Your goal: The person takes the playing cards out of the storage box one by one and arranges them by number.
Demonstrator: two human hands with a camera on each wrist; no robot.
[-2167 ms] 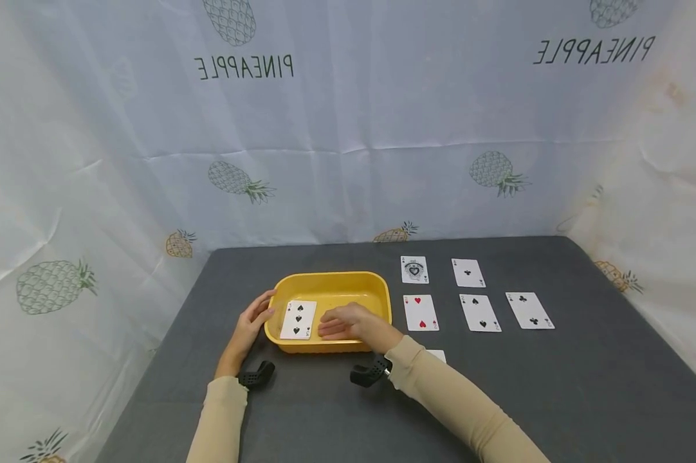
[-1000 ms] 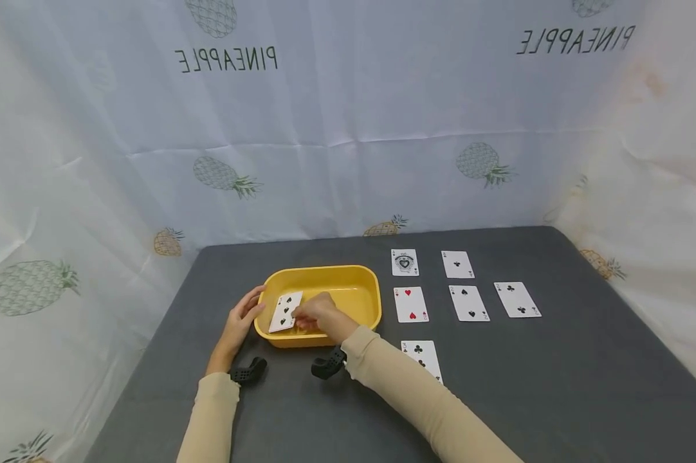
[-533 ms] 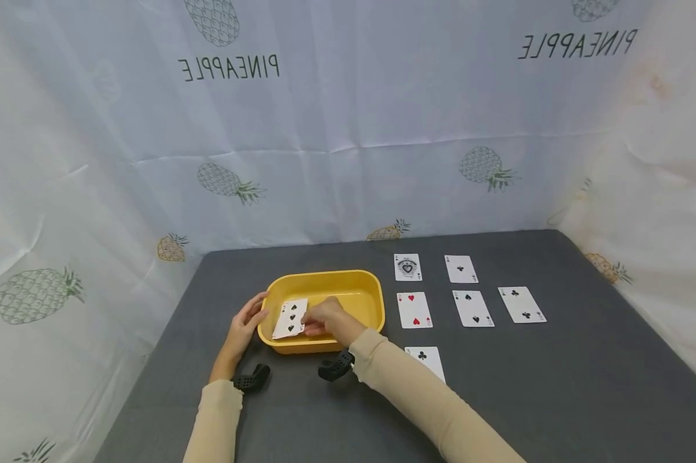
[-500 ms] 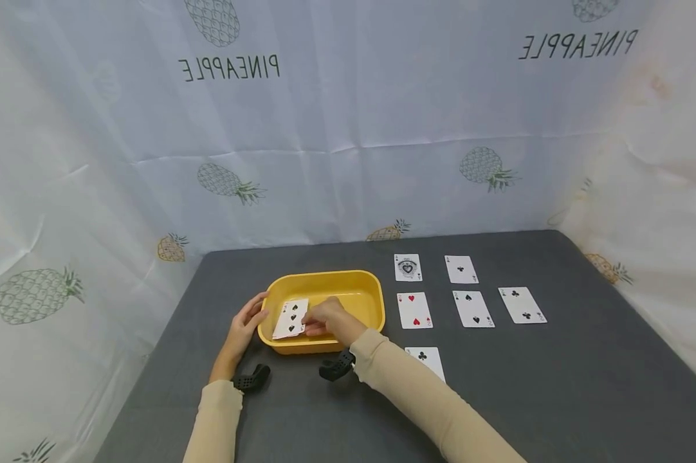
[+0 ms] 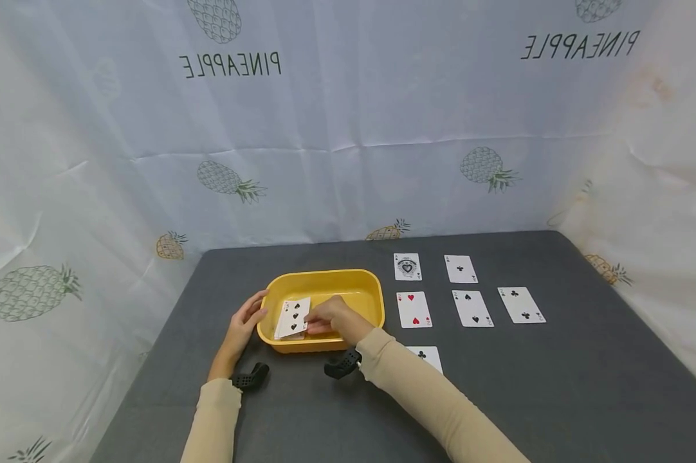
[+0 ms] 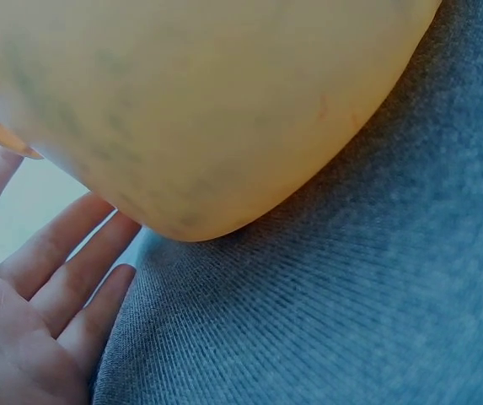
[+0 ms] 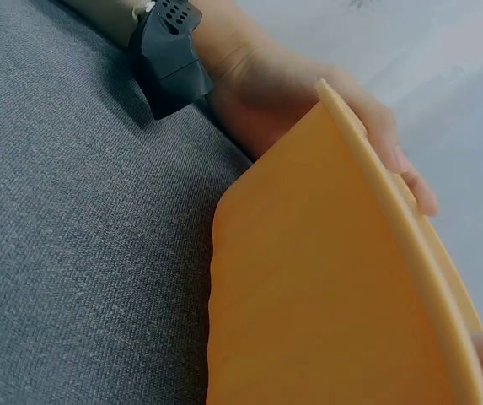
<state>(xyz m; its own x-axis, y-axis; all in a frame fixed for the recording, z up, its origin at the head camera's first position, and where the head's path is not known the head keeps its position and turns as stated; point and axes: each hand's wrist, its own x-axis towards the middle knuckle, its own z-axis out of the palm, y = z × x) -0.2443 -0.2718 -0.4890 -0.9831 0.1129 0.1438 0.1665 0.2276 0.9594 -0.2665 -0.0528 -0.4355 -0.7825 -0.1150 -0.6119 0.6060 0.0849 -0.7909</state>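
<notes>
A yellow plastic tray [image 5: 359, 283] stands on the dark grey table. In its left part lies a small pile of playing cards, topped by a three of spades [image 5: 294, 315] that sits slightly askew over the cards under it. My right hand [image 5: 333, 315] reaches into the tray and pinches this top card at its right edge; its fingertips are partly hidden. My left hand [image 5: 242, 328] rests against the tray's left end. In the left wrist view, the left hand's fingers [image 6: 77, 270] are extended beside the tray's wall [image 6: 199, 126].
Right of the tray lie face-up cards: a big-emblem ace [image 5: 408, 267], ace of clubs [image 5: 460, 269], two of hearts [image 5: 414, 310], two of spades [image 5: 472, 308] and two of clubs [image 5: 522, 305]. A club card [image 5: 426, 355] is partly covered by the right sleeve.
My right hand has gone from hovering in the tray to the pile's right edge. The top card has shifted to the right, showing cards beneath. The left hand has stayed at the tray.
</notes>
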